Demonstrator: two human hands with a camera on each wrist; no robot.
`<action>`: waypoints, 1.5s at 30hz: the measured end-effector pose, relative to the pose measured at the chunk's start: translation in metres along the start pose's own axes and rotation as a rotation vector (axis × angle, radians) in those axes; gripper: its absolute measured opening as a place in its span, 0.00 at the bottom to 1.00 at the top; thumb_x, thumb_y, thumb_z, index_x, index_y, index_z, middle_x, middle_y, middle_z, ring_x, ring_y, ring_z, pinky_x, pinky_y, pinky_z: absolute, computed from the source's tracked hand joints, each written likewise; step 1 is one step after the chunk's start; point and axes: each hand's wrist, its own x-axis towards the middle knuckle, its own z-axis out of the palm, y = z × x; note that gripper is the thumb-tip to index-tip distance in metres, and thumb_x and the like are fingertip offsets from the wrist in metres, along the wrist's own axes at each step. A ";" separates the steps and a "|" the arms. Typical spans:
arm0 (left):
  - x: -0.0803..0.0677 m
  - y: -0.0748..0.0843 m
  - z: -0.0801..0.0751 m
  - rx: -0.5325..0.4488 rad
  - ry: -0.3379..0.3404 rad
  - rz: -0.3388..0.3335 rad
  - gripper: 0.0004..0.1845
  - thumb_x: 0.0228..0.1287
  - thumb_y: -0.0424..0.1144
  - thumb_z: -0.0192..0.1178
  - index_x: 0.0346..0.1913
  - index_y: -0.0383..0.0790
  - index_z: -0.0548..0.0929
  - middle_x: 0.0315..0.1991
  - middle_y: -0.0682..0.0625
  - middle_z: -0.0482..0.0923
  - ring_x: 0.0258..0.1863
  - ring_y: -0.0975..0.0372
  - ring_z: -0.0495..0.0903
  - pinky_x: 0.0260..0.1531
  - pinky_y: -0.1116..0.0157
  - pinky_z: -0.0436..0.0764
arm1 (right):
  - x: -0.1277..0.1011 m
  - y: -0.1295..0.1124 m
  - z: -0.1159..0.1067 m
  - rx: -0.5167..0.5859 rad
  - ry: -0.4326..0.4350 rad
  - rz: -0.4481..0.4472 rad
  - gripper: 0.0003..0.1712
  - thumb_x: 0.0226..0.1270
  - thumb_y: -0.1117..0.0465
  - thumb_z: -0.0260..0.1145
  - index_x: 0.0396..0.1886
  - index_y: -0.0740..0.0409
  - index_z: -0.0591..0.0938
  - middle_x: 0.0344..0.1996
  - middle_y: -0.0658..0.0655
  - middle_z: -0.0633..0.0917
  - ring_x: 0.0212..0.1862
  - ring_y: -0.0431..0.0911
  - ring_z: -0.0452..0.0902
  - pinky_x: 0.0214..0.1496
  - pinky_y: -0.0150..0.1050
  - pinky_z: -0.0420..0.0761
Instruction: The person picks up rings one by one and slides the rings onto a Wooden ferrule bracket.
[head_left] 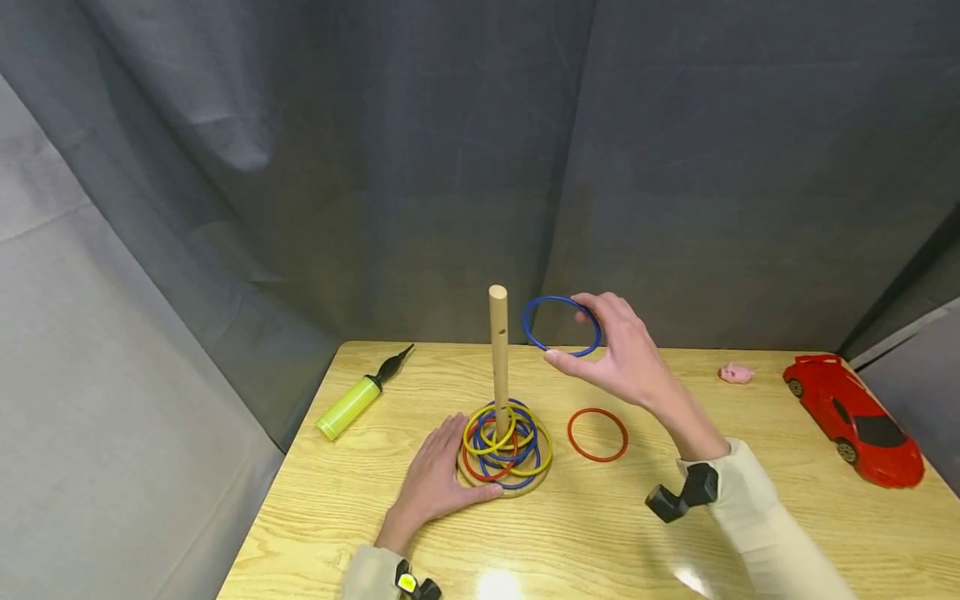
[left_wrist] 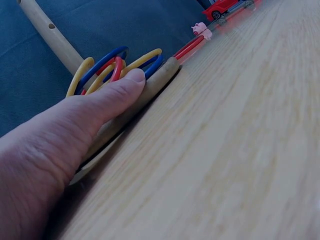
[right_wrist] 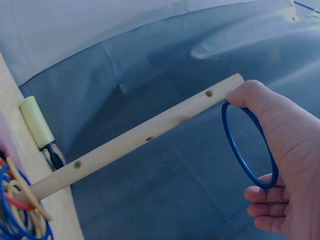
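A wooden peg stand (head_left: 500, 350) rises from a round base on the table, with several blue, yellow and red rings (head_left: 536, 475) piled loosely around the peg's foot. My left hand (head_left: 435, 483) holds the base's left and front edge, its thumb (left_wrist: 117, 97) lying along the rim beside the rings. Up at the right of the peg's top, my right hand (head_left: 622, 354) pinches a blue ring (head_left: 527, 329) between thumb and fingers. That blue ring (right_wrist: 235, 147) hangs beside the peg, not around it, in the right wrist view. Right of the stand, a red ring (head_left: 626, 433) lies flat.
At the table's back left lies a yellow-green hand pump (head_left: 351, 408) with a black nozzle. A small pink pig figure (head_left: 735, 373) and a large red toy car (head_left: 855, 421) are at the right. Grey cloth (head_left: 450, 167) hangs behind the table.
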 end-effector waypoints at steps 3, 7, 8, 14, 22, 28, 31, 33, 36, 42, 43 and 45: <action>0.001 0.000 0.001 -0.004 0.008 0.004 0.73 0.46 0.89 0.56 0.85 0.41 0.52 0.84 0.46 0.53 0.83 0.55 0.51 0.81 0.53 0.55 | 0.008 -0.007 -0.005 0.025 0.019 -0.009 0.39 0.53 0.45 0.81 0.61 0.59 0.80 0.40 0.53 0.79 0.45 0.47 0.70 0.48 0.46 0.69; 0.000 -0.001 0.001 -0.007 0.006 -0.004 0.73 0.45 0.89 0.57 0.85 0.42 0.52 0.84 0.47 0.52 0.84 0.56 0.50 0.81 0.53 0.55 | 0.018 -0.018 -0.011 0.067 0.042 -0.023 0.39 0.55 0.45 0.81 0.62 0.58 0.79 0.42 0.52 0.80 0.47 0.47 0.70 0.48 0.46 0.70; -0.001 -0.001 0.001 -0.010 0.003 -0.006 0.73 0.45 0.89 0.57 0.85 0.42 0.52 0.84 0.48 0.52 0.84 0.56 0.49 0.81 0.53 0.55 | 0.020 -0.021 -0.012 0.077 0.046 -0.028 0.38 0.55 0.46 0.81 0.62 0.58 0.79 0.42 0.52 0.80 0.47 0.47 0.70 0.49 0.46 0.70; 0.000 -0.002 0.003 -0.002 -0.010 -0.015 0.73 0.44 0.89 0.56 0.85 0.44 0.51 0.85 0.50 0.51 0.84 0.58 0.48 0.82 0.55 0.53 | 0.032 -0.040 -0.015 0.113 0.039 -0.075 0.38 0.55 0.45 0.81 0.62 0.56 0.80 0.40 0.51 0.78 0.46 0.47 0.69 0.48 0.45 0.69; 0.001 0.002 0.002 -0.028 0.003 -0.009 0.72 0.45 0.88 0.58 0.85 0.43 0.53 0.84 0.48 0.54 0.83 0.57 0.50 0.81 0.54 0.55 | 0.034 -0.047 -0.001 0.096 -0.002 -0.119 0.40 0.53 0.42 0.81 0.62 0.56 0.79 0.40 0.50 0.77 0.47 0.48 0.70 0.49 0.44 0.71; 0.000 0.005 0.001 -0.024 0.000 -0.009 0.72 0.45 0.88 0.58 0.85 0.43 0.53 0.84 0.49 0.54 0.83 0.56 0.50 0.82 0.53 0.55 | 0.027 -0.044 0.006 0.082 -0.039 -0.084 0.42 0.53 0.40 0.81 0.62 0.56 0.79 0.40 0.50 0.77 0.47 0.46 0.69 0.48 0.44 0.73; 0.000 0.006 0.001 -0.024 0.003 -0.005 0.72 0.45 0.88 0.58 0.85 0.43 0.53 0.84 0.48 0.54 0.83 0.55 0.51 0.81 0.53 0.55 | 0.024 -0.041 0.009 0.076 -0.045 -0.076 0.42 0.53 0.40 0.81 0.62 0.56 0.79 0.40 0.50 0.77 0.47 0.46 0.69 0.47 0.44 0.72; 0.000 0.006 0.001 -0.024 0.000 -0.004 0.72 0.45 0.88 0.59 0.85 0.43 0.53 0.84 0.48 0.53 0.83 0.55 0.50 0.82 0.53 0.55 | 0.022 -0.039 0.011 0.074 -0.048 -0.076 0.42 0.53 0.40 0.82 0.62 0.56 0.79 0.40 0.51 0.77 0.47 0.46 0.69 0.47 0.44 0.72; 0.000 0.006 0.000 -0.022 -0.012 -0.011 0.73 0.45 0.88 0.59 0.85 0.43 0.52 0.84 0.48 0.52 0.84 0.55 0.49 0.82 0.53 0.53 | 0.018 -0.038 0.015 0.072 -0.056 -0.071 0.43 0.51 0.39 0.82 0.62 0.56 0.79 0.40 0.50 0.77 0.47 0.46 0.69 0.48 0.43 0.73; 0.000 0.007 -0.001 -0.027 -0.014 -0.011 0.73 0.46 0.88 0.58 0.85 0.42 0.52 0.84 0.48 0.52 0.84 0.55 0.49 0.82 0.53 0.53 | 0.009 -0.033 0.023 0.054 -0.086 -0.040 0.45 0.51 0.37 0.81 0.63 0.56 0.78 0.40 0.50 0.77 0.48 0.46 0.70 0.49 0.44 0.74; 0.000 0.007 -0.001 -0.027 -0.014 -0.010 0.73 0.46 0.88 0.58 0.85 0.42 0.52 0.84 0.48 0.52 0.84 0.55 0.49 0.82 0.53 0.53 | 0.007 -0.032 0.024 0.052 -0.093 -0.035 0.45 0.51 0.37 0.81 0.63 0.56 0.78 0.41 0.50 0.77 0.48 0.47 0.70 0.49 0.45 0.74; 0.000 0.007 -0.001 -0.024 -0.017 -0.014 0.73 0.45 0.88 0.57 0.85 0.42 0.51 0.85 0.48 0.52 0.84 0.56 0.48 0.82 0.53 0.53 | 0.004 -0.030 0.027 0.049 -0.109 -0.023 0.46 0.51 0.36 0.81 0.64 0.56 0.78 0.41 0.50 0.77 0.49 0.47 0.70 0.50 0.45 0.75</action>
